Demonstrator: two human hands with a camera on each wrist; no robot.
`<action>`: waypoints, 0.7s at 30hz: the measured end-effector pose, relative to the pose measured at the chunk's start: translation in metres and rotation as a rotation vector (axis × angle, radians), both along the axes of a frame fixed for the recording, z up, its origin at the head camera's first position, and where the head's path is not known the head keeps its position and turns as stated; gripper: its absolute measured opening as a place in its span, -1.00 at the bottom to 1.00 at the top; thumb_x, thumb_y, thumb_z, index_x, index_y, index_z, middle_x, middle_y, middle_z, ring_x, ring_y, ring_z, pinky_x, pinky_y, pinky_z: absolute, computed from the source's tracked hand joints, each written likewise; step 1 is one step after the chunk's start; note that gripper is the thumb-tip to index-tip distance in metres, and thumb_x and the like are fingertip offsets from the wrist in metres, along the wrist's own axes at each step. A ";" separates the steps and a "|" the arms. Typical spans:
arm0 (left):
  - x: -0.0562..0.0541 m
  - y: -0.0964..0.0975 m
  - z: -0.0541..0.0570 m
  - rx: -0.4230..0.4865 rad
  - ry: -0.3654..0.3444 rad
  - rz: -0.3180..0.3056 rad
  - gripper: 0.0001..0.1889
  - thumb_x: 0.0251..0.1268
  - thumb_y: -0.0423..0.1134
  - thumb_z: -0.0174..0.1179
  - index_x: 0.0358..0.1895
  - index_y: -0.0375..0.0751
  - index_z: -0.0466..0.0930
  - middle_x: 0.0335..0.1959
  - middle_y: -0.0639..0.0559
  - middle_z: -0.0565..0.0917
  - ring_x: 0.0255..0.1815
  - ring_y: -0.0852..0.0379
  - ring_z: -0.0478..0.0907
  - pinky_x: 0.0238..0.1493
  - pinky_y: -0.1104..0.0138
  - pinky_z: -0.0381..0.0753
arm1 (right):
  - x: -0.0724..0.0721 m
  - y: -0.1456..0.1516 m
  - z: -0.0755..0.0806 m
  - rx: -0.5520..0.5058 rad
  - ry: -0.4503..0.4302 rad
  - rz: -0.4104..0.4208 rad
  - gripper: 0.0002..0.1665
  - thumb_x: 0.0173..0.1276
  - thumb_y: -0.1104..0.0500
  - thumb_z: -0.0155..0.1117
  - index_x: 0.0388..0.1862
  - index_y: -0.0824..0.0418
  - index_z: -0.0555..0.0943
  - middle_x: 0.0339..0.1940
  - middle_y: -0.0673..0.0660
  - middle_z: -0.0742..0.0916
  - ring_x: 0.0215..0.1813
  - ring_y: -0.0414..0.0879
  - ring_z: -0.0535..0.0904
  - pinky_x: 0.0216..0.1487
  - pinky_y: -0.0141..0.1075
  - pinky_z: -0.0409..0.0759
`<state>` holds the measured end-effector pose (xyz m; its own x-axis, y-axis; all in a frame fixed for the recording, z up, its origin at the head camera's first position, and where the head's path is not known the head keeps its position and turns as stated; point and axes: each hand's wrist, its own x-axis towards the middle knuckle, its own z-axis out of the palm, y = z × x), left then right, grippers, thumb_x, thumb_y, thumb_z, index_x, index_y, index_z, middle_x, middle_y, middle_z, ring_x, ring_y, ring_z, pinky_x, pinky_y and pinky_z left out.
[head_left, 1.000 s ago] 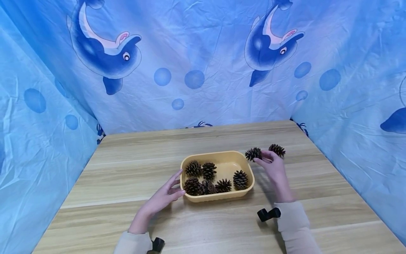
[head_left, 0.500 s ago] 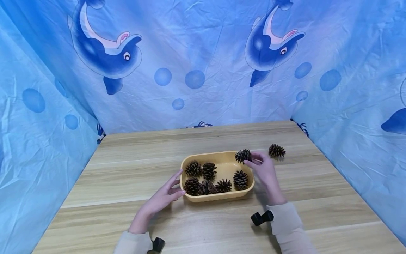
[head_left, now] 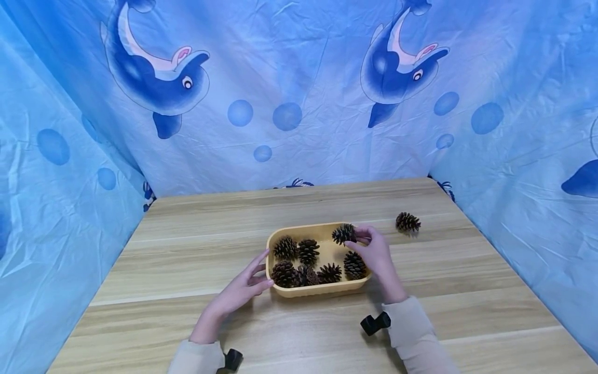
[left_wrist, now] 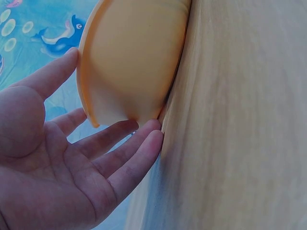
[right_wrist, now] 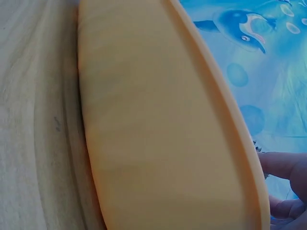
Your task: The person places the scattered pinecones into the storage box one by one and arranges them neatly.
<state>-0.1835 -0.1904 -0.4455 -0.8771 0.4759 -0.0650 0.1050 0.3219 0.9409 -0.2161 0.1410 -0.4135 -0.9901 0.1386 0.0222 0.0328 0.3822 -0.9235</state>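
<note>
A yellow plastic basin with several brown pine cones in it sits mid-table in the head view. My left hand rests against its left end; in the left wrist view the fairly straight fingers touch the basin's wall. Over the basin's far right corner, my right hand pinches a pine cone between thumb and fingers. Just below that cone another pine cone lies inside. From the right wrist, the basin's side hides most of the right hand and nearly all of its cone.
One loose pine cone lies on the wooden table, right of the basin and beyond the right hand. Blue dolphin-printed cloth hangs behind the table and along both sides.
My right hand has carried its pine cone leftward, from beyond the basin's right edge to over its inside. The left hand stays in place against the basin.
</note>
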 end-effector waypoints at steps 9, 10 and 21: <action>-0.001 -0.001 0.000 -0.002 0.001 -0.003 -0.17 0.39 -0.16 0.15 0.57 -0.05 -0.17 0.42 -0.52 0.17 0.33 -0.46 0.33 0.19 -0.11 0.56 | -0.003 -0.011 -0.001 0.095 0.016 0.015 -0.45 0.20 0.23 0.42 0.13 0.40 0.49 0.14 0.39 0.62 0.20 0.26 0.58 0.21 -0.03 0.60; -0.001 0.000 -0.001 -0.001 0.000 -0.002 -0.17 0.39 -0.16 0.15 0.57 -0.04 -0.16 0.43 -0.52 0.17 0.33 -0.46 0.34 0.19 -0.11 0.56 | -0.004 -0.013 -0.002 0.105 0.019 0.019 -0.47 0.20 0.23 0.42 0.11 0.41 0.50 0.12 0.39 0.63 0.18 0.26 0.59 0.19 -0.04 0.62; -0.003 0.000 -0.002 -0.003 0.003 -0.006 -0.16 0.38 -0.15 0.15 0.57 -0.02 -0.17 0.43 -0.51 0.17 0.33 -0.46 0.33 0.21 -0.12 0.54 | -0.009 -0.023 -0.007 0.155 0.021 0.039 -0.52 0.20 0.25 0.42 0.05 0.42 0.52 0.05 0.37 0.67 0.09 0.23 0.63 0.14 -0.03 0.63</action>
